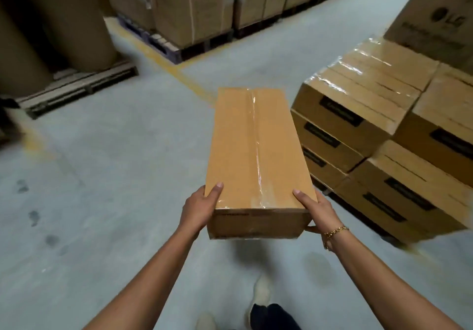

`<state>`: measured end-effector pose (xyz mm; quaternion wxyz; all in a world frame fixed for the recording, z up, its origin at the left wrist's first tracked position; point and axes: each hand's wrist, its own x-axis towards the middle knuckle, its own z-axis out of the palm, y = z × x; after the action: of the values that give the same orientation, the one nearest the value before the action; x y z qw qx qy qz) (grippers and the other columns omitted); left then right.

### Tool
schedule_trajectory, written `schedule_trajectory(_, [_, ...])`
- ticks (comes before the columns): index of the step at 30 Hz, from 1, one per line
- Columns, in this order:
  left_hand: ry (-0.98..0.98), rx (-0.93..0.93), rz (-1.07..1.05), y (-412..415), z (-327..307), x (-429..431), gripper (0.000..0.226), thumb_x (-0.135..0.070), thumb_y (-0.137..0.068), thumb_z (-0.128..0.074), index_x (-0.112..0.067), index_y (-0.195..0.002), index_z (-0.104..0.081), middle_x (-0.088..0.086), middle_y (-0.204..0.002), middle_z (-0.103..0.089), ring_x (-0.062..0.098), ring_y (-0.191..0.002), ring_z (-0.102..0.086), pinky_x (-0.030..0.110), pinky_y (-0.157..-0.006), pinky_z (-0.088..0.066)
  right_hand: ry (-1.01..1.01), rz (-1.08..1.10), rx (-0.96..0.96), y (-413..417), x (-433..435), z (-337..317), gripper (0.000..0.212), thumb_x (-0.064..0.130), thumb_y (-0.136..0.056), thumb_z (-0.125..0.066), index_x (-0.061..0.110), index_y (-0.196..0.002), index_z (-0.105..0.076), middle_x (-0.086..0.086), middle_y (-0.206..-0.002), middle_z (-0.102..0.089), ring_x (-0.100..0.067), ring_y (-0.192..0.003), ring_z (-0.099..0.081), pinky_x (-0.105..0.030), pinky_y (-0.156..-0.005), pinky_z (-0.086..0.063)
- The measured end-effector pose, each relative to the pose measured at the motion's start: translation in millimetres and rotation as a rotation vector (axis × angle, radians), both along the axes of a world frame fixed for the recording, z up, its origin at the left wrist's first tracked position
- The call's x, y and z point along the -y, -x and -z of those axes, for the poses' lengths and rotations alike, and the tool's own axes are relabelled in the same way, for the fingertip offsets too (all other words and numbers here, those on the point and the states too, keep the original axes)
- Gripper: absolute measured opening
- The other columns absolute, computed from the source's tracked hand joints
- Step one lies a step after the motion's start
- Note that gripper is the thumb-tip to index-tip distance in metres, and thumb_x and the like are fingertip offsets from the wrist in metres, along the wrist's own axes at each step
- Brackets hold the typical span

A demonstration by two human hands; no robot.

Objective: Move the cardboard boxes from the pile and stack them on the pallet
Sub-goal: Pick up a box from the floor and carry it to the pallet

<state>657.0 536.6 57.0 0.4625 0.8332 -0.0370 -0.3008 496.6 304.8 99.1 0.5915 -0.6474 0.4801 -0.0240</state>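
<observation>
While the cardboard box (256,150) is clear of every surface, the transfer of this unit is judged to be in its carry phase and not yet complete. The box is held lengthwise in front of the person, above the grey floor (115,163), with its taped seam facing up.

The left hand (198,210) grips the near left corner and the right hand (316,210) grips the near right corner. Each thumb lies flat on the top face. The remaining fingers curl under the near end and are mostly hidden.

Just to the right stands a stack of similar boxes (371,114), several tiers high, resting on a dark pallet (323,189). Whether this stack is the source pile or the destination cannot be determined. If it is the destination, several boxes are already placed. The number left to move is not shown.
</observation>
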Motion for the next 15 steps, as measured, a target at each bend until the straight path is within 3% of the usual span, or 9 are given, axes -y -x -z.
schedule_trajectory(2, [0.029,0.037,0.107,7.7,-23.5,29.3,0.098,-0.095,-0.068,-0.038,-0.024,-0.131,-0.063,0.000,-0.127,-0.069,0.026,-0.114,-0.064,0.048,-0.100,-0.051,0.035,0.113,0.030,33.9,10.5,-23.3,0.031,0.049,-0.094,-0.064,0.046,-0.121,-0.049,0.015,-0.102,-0.062,-0.011,-0.088,-0.062,-0.047,-0.083,-0.058])
schedule_trajectory(5, [0.067,0.073,0.240,21.0,-46.0,79.0,0.116,-0.105,-0.058,-0.036,-0.023,-0.136,-0.060,0.001,-0.130,-0.067,0.027,-0.116,-0.063,0.051,-0.099,-0.053,0.092,0.264,0.080,84.8,26.4,-53.5,0.029,0.046,-0.095,-0.062,0.045,-0.119,-0.045,0.016,-0.095,-0.059,-0.008,-0.080,-0.059,-0.036,-0.066,-0.056])
schedule_trajectory(7, [0.078,0.099,0.333,38.1,-63.2,114.8,0.119,-0.106,-0.056,-0.036,-0.021,-0.136,-0.059,0.003,-0.130,-0.067,0.028,-0.115,-0.064,0.052,-0.097,-0.054,0.120,0.344,0.101,119.7,39.5,-69.1,0.029,0.048,-0.095,-0.061,0.045,-0.118,-0.045,0.016,-0.094,-0.058,-0.008,-0.080,-0.058,-0.039,-0.071,-0.057])
schedule_trajectory(11, [0.134,0.158,0.507,94.1,-97.7,187.8,0.078,-0.082,-0.084,-0.045,-0.020,-0.127,-0.063,0.001,-0.119,-0.069,0.027,-0.105,-0.066,0.052,-0.090,-0.057,0.165,0.500,0.111,193.2,75.6,-89.2,0.021,0.051,-0.093,-0.062,0.048,-0.109,-0.049,0.015,-0.094,-0.059,-0.009,-0.080,-0.057,-0.057,-0.090,-0.055])
schedule_trajectory(15, [0.146,0.136,0.622,159.8,-109.7,263.1,0.073,-0.077,-0.089,-0.046,-0.021,-0.133,-0.060,0.004,-0.121,-0.068,0.027,-0.106,-0.065,0.053,-0.089,-0.058,0.187,0.610,0.113,272.2,117.2,-97.6,0.024,0.054,-0.093,-0.062,0.047,-0.114,-0.052,0.016,-0.097,-0.061,-0.011,-0.085,-0.058,-0.058,-0.088,-0.056])
